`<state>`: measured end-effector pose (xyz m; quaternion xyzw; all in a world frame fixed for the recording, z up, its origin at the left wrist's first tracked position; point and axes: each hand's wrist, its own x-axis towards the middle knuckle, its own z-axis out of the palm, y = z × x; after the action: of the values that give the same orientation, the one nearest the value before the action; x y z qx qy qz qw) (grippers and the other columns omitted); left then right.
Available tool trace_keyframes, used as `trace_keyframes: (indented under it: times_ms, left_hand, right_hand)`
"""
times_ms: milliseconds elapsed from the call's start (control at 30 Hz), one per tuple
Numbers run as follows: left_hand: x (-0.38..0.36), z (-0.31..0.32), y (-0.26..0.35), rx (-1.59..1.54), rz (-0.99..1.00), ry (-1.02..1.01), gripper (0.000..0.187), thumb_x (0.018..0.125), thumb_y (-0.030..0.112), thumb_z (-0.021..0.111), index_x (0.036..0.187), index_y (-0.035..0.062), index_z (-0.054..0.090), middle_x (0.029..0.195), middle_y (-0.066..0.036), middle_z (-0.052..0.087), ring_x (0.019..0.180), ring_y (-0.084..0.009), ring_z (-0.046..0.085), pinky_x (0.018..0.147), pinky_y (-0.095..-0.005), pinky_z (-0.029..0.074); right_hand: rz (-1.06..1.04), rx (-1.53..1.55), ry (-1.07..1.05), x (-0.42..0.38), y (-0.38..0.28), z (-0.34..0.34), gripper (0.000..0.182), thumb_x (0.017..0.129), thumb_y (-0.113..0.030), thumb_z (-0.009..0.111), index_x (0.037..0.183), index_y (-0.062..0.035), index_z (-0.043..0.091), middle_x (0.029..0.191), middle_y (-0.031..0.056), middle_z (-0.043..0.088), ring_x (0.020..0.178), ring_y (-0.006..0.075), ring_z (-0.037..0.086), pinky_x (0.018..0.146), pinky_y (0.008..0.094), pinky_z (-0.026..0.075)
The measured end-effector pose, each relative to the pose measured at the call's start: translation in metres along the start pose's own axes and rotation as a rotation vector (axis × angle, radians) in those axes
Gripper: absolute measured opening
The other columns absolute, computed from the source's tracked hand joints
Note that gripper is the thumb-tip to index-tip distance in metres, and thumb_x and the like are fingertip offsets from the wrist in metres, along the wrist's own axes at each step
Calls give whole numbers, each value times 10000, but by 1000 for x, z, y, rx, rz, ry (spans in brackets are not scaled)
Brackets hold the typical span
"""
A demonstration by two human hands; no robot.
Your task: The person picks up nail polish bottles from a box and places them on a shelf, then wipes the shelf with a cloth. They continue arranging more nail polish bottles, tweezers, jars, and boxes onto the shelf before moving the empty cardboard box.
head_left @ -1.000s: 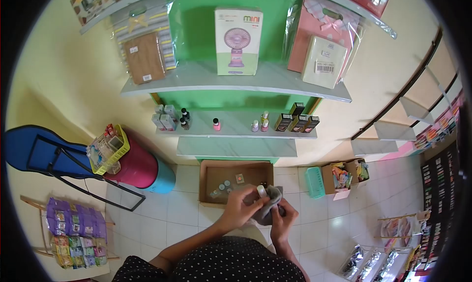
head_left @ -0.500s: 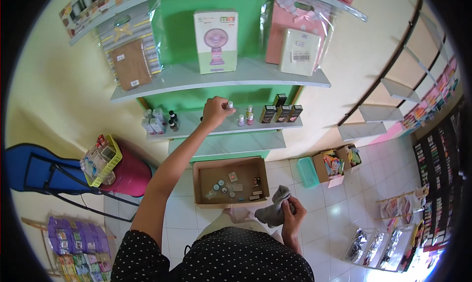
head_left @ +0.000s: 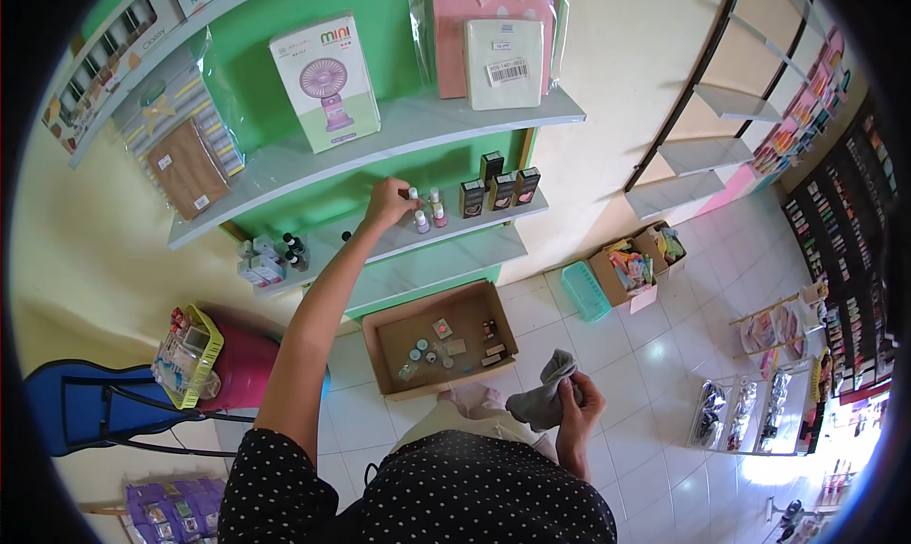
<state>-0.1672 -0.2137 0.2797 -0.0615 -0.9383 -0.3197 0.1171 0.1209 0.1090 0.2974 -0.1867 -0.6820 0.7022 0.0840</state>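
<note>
My left hand (head_left: 389, 202) reaches to the middle shelf (head_left: 380, 250), its fingers closed on a small white-capped bottle (head_left: 414, 195). Right beside it stand a lilac bottle (head_left: 421, 222) and a pink bottle (head_left: 438, 215), with another bottle just behind. Black boxes (head_left: 501, 193) stand to the right on the same shelf. Lower right, my right hand (head_left: 580, 409) grips a bunched grey cloth (head_left: 543, 395) above the tiled floor.
Below the shelves lies an open cardboard box (head_left: 380, 330) with small items inside. A fan box (head_left: 325, 84) stands on the upper shelf. A yellow basket (head_left: 201, 378) rests on a pink bin (head_left: 249, 359) at left; a turquoise basket (head_left: 585, 292) is on the floor at right.
The view has turned and shifted, so the shelves appear tilted. My left hand has brought the white-capped bottle close to the other small bottles. My right hand still holds the cloth.
</note>
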Motion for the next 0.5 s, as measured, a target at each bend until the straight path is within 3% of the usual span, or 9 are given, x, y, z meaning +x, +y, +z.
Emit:
trace_keyframes:
  times_ms: [500]
  left_hand:
    - [-5,5,-1,-93,-52,14,257,565,196,748,711,18,633,624,-98,613,553,-177,579,532,-285,430]
  right_hand:
    - [23,3,-55,7,-8,14,184,775,-53,591,920,60,587,778,57,600,710,84,526,660,205,430]
